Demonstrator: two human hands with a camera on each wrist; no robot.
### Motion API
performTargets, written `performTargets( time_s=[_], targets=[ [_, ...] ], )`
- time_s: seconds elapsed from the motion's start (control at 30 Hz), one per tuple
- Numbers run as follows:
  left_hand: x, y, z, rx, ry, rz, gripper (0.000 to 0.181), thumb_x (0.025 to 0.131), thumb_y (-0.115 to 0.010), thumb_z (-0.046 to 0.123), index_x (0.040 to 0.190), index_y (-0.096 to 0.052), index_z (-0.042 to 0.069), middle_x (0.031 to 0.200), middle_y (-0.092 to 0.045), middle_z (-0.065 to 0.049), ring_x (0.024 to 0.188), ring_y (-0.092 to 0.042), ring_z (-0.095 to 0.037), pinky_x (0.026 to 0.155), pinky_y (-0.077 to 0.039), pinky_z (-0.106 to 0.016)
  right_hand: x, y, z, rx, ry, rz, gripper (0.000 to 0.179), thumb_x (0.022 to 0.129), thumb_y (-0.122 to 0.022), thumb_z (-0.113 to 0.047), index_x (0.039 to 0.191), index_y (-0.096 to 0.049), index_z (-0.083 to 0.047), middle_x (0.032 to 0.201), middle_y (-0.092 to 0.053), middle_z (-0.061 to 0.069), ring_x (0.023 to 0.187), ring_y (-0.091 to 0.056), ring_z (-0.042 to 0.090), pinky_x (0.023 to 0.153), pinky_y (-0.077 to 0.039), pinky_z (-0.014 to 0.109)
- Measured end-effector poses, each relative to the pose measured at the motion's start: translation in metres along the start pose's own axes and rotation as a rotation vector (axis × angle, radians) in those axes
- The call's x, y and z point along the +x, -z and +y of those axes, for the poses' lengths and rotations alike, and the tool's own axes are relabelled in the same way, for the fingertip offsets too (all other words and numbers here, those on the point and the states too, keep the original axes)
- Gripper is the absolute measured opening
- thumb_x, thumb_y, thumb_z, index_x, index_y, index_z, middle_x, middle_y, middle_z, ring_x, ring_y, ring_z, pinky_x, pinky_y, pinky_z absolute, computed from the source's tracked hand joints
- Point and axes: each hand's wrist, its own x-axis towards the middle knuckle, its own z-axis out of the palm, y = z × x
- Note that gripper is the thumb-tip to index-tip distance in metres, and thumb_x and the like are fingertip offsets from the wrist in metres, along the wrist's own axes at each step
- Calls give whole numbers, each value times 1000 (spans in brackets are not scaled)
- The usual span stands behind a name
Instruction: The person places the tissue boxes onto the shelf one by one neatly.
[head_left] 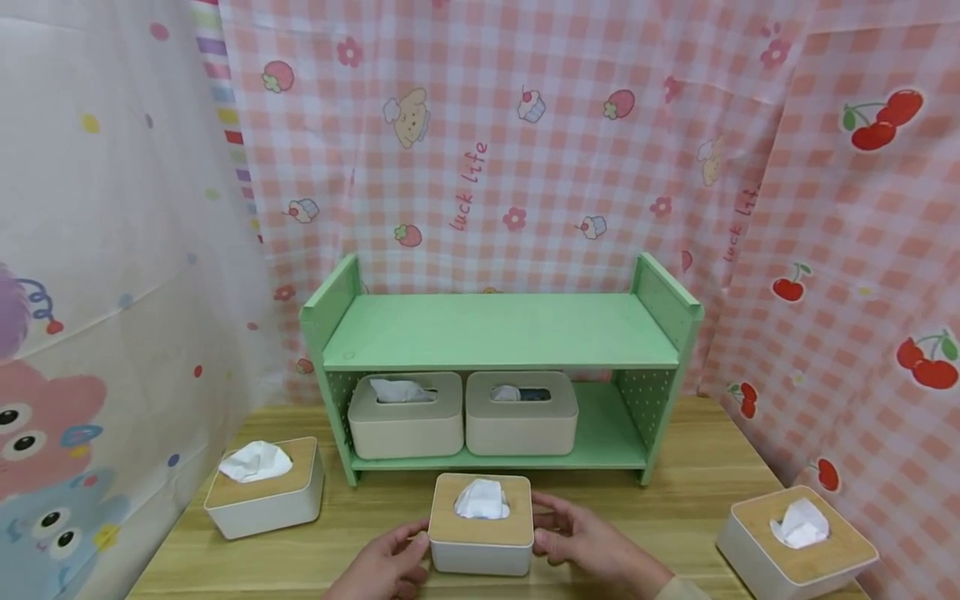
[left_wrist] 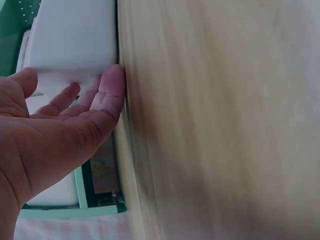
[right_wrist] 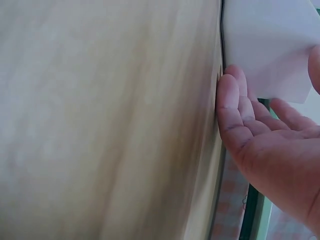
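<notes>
A square tissue box (head_left: 482, 558) with a wood-look lid and a white tissue poking out stands on the table in front of the shelf. My left hand (head_left: 386, 560) holds its left side, thumb near the front corner; in the left wrist view that hand (left_wrist: 65, 120) has its fingertips against the white wall of the box (left_wrist: 75, 35). On the opposite side my right hand (head_left: 581, 533) grips the box, fingers reaching toward the back corner and thumb at the front. The right wrist view has the right hand's (right_wrist: 265, 130) lower fingers close to the tabletop.
A green two-tier shelf (head_left: 495, 329) stands behind, with two beige tissue boxes, one left (head_left: 405, 433) and one in the middle (head_left: 521, 429), on its lower tier. Similar wood-lidded boxes stand at the table's left (head_left: 266, 507) and right (head_left: 761, 558). Patterned curtains (head_left: 570, 183) enclose the wooden table (head_left: 675, 492).
</notes>
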Motion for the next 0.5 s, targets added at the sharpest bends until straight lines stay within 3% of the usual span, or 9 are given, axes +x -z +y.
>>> performTargets(
  time_s=[0.23, 0.37, 0.5],
  targets=[
    [4, -6, 2, -2, 58, 33, 85, 110, -50, 56, 163, -31, -6, 130, -68, -19, 99, -69, -20, 82, -62, -40, 1, -2, 5, -20, -24, 7, 83, 107, -67, -35, 168, -24, 1, 155, -52, 35, 124, -69, 36, 89, -58, 38],
    [4, -9, 3, -72, 70, 35, 89, 108, -52, 58, 164, -28, -6, 123, -66, -16, 98, -68, -19, 83, -63, -38, 1, -3, 2, -21, -55, 14, 85, 106, -66, -39, 170, -21, -5, 155, -54, 32, 125, -69, 34, 90, -57, 38],
    [0, -14, 4, -161, 69, 25, 92, 107, -54, 59, 166, -24, -6, 120, -66, -15, 94, -69, -18, 82, -64, -37, 0, -5, 0, 35, -102, 1, 86, 107, -61, -44, 171, -15, -11, 146, -63, 27, 116, -71, 26, 93, -60, 40]
  ],
)
